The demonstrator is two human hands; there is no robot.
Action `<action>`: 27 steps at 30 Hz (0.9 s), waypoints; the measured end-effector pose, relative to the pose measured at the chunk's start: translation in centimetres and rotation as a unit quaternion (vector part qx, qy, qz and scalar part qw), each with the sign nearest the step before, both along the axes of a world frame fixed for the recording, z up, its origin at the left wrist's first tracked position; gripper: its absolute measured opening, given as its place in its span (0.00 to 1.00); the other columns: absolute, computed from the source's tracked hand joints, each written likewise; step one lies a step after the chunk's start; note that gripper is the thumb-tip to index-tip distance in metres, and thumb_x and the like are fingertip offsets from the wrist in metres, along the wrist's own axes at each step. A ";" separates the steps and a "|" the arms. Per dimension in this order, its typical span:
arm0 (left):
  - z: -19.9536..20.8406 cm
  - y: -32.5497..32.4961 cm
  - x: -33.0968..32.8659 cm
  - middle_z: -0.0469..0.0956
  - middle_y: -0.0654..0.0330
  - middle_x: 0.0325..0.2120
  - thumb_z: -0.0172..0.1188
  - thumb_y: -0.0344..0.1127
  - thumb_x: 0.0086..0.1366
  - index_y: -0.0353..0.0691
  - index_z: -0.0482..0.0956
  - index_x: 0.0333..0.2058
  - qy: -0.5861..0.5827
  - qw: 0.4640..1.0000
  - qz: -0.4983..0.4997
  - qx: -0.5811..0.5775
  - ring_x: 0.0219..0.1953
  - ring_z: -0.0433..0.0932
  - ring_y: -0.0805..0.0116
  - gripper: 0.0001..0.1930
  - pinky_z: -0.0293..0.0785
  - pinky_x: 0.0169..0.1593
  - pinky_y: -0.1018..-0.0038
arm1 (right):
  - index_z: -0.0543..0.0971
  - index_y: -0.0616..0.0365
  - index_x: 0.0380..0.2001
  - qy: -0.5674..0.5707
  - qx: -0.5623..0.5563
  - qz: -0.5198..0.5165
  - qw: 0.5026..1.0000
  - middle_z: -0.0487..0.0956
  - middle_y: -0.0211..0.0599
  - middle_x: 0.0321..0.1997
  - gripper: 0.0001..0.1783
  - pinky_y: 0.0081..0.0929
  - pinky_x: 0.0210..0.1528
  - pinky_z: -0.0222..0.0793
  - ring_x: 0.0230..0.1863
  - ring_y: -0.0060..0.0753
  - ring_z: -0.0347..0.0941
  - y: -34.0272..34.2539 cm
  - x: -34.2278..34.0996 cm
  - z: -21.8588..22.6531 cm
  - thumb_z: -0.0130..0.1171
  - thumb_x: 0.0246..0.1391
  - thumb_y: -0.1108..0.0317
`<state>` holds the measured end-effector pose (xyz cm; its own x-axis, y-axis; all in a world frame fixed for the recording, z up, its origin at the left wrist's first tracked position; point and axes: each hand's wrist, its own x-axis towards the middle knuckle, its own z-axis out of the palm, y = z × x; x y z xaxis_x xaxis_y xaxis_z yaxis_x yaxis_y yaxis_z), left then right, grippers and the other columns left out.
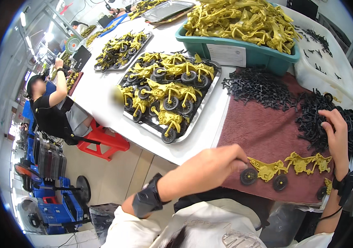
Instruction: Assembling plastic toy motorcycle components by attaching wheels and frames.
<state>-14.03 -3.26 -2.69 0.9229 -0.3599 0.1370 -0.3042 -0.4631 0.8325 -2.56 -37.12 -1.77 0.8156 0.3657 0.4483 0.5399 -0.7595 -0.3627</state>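
My left hand [222, 164] is closed in a pinch at the left end of a row of yellow toy motorcycle bodies [268, 168] on the brown cloth. Its fingertips almost touch a black spoked wheel [248, 176]; whatever lies between them is hidden. A second black wheel [280, 182] sits just under the same body. More yellow bodies [302, 163] lie to the right in the row. Over at the right, my right hand [336, 129] has thumb and forefinger apart beside a heap of small black plastic parts [313, 113]. Both wrists wear black bands.
A metal tray [188, 132] of yellow motorcycles with black wheels stands left of the cloth [246, 128]. Behind are a teal bin [267, 62] of yellow parts, loose black parts [263, 89] and a white tub [329, 78]. A co-worker [50, 105] sits far left near a red stool [106, 142].
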 end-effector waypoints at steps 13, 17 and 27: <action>-3.3 -1.4 -4.2 0.76 0.58 0.25 0.61 0.32 0.61 0.38 0.72 0.35 -0.016 0.995 -0.066 -0.074 0.26 0.77 0.55 0.08 0.73 0.29 0.67 | 0.70 0.63 0.33 0.295 0.422 0.029 0.857 0.73 0.38 0.37 0.09 0.23 0.41 0.77 0.38 0.25 0.74 5.3 -10.6 -1.8 0.56 0.50 0.85; -3.2 -1.7 -4.1 0.77 0.59 0.28 0.64 0.27 0.56 0.38 0.75 0.37 -0.014 0.998 -0.049 -0.020 0.29 0.79 0.58 0.10 0.76 0.32 0.70 | 0.74 0.65 0.42 0.233 0.403 -0.086 0.881 0.77 0.37 0.39 0.13 0.19 0.48 0.69 0.41 0.24 0.74 8.0 -13.5 -4.7 0.57 0.52 0.84; -5.4 -0.7 -6.5 0.77 0.56 0.20 0.68 0.29 0.56 0.36 0.76 0.31 -0.002 0.975 0.218 -0.029 0.21 0.78 0.61 0.09 0.73 0.25 0.72 | 0.77 0.70 0.42 0.221 0.429 -0.022 0.876 0.72 0.40 0.44 0.11 0.18 0.45 0.71 0.43 0.25 0.72 13.1 -14.1 -5.2 0.55 0.54 0.86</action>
<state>-20.49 -3.96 -8.06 0.9860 0.0757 0.1485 -0.0911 -0.5020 0.8601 -16.64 -24.03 -7.00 0.9836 0.0137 0.1800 0.1804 -0.1214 -0.9761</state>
